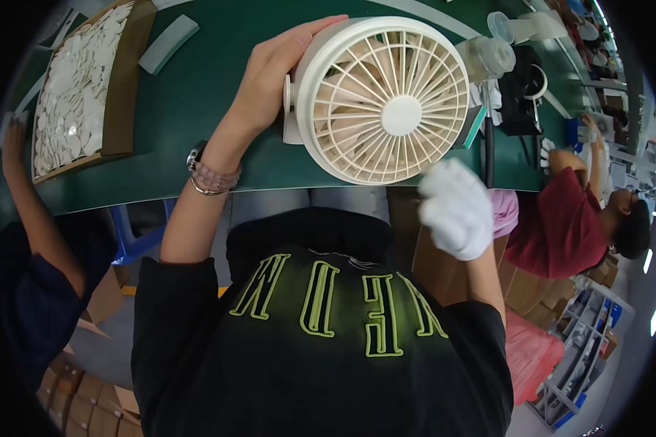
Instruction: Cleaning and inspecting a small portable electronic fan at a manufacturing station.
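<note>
A cream-coloured round desk fan [401, 115] with a spoked front grille stands near the table's edge, its grille facing me. Pale blades show through the spokes. My left hand [273, 69], bare, is closed round the fan's left side and top, its fingers partly behind the housing. My right hand [455, 211], in a white glove, is by the fan's lower right rim, just over the table edge. Its fingers look curled in, and whatever they may hold is hidden. A teal-and-grey block [472, 127] lies close to the fan's right side.
To the left, a cardboard box [120, 87] holds many small white pieces; a grey-green block [169, 45] lies beside it. Clear jars [488, 58] and a black holder [521, 95] are at the right. Co-workers sit on both sides, one in a red shirt [557, 226].
</note>
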A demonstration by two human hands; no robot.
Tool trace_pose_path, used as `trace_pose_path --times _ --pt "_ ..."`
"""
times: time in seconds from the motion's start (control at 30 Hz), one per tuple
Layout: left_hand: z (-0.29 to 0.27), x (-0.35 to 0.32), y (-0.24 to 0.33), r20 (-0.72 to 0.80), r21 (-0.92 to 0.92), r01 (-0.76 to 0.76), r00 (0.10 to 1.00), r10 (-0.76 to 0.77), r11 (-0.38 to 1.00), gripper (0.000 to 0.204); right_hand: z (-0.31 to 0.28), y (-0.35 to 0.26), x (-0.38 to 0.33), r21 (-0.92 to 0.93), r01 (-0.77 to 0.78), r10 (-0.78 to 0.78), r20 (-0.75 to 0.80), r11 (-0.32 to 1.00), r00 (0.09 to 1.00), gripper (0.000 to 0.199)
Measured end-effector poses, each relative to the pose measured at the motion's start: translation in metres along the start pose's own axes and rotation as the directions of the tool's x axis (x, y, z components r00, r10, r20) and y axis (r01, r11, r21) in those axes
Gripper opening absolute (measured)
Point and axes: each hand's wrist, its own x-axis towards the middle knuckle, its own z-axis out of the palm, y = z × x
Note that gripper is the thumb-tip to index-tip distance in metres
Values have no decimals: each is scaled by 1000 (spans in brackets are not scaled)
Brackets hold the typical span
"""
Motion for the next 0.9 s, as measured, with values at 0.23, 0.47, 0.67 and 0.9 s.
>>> trace_pose_path --times 0.23,0.47,0.67,0.9 --pt "-1 -4 28 61 -176 187 982 -179 966 64 8 -5 66 -89 -256 235 -196 963 952 26" --pt "17 -1 46 100 43 175 979 -178 984 66 12 -16 35 171 -39 47 -41 984 998 30" --pt "23 -5 48 40 -22 187 982 -186 982 65 -13 14 -27 167 -720 559 -753 673 348 48" --pt "16 -2 54 -15 33 228 974 -227 973 54 -15 21 79 -140 -298 218 -412 944 885 41"
